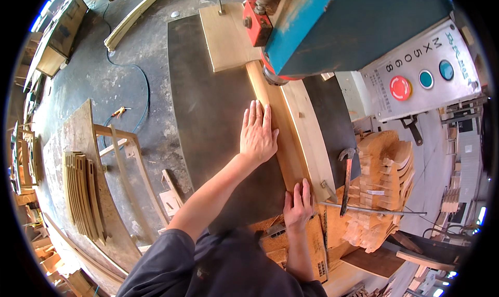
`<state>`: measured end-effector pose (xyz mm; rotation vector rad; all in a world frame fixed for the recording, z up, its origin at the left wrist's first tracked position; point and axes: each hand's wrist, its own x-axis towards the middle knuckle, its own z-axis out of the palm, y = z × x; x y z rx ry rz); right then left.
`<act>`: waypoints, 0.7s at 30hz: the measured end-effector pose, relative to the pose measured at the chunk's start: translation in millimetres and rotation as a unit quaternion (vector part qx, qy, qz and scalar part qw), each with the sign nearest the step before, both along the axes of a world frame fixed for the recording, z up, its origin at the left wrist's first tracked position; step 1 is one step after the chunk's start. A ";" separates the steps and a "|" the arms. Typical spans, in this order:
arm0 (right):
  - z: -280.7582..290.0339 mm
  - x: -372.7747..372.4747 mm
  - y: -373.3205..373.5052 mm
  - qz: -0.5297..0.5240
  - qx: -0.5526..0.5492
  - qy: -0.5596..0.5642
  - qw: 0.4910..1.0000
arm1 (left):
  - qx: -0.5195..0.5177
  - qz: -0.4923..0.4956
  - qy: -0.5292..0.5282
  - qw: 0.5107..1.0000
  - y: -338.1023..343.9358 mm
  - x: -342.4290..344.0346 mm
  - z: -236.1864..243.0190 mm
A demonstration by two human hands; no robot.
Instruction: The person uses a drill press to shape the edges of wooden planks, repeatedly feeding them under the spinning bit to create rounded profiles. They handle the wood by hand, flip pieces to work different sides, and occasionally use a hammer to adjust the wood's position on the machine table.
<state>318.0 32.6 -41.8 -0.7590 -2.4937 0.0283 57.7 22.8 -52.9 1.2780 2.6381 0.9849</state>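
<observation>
Far left, those stacked slats [80, 193] could be done or waiting, can't tell. On the dark tabletop [195, 110], your left hand [258, 133] lies flat, fingers straight, on the wooden strip [287, 146], which runs up beside the cutter head [272, 78]. Most of it's your side of the cutter, so I'd guess plenty's left. Your right hand [299, 206] is half-curled at its near end; can't tell if it's gripping.

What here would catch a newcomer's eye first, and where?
The teal machine at upper right likely strikes first, with a red button on its silver panel. Next come the left hand and right hand at the wooden strip, centre, then stacked curved wooden pieces at right.
</observation>
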 end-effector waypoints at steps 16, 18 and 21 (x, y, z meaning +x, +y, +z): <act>-4.6 1.3 -5.7 -0.027 -0.055 -0.027 0.998 | 0.029 -0.014 -0.039 0.999 -2.8 -0.1 6.4; -4.7 1.0 -5.9 -0.018 -0.053 -0.029 0.998 | 0.025 -0.013 -0.039 0.999 -5.1 -0.5 5.6; -4.6 0.0 -3.8 -0.017 -0.049 -0.032 0.998 | 0.034 -0.011 -0.035 0.999 -3.9 -2.1 6.2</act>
